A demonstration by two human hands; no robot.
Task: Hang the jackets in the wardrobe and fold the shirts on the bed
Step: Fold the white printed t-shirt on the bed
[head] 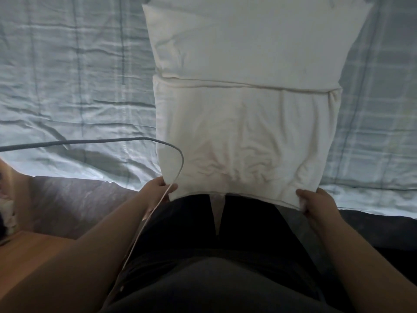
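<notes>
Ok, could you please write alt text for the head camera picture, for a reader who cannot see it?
Seen from above, a person's left hand and right hand each pinch a near corner of a white shirt that lies partly folded on a pale checked bedsheet. A grey cable curves in from the left, across the left hand.

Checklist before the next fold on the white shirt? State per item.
1. Left hand pinches the shirt at its near left corner: ok.
2. Right hand grips the near right corner: ok.
3. Sides folded in, edges straight: ok.
4. Cable off the shirt: not ok, it crosses the left corner and hand.
5. Near half smooth: not ok, wrinkled by the hem.
6. Far end flat on the bed: cannot tell, cut off by the frame.
</notes>
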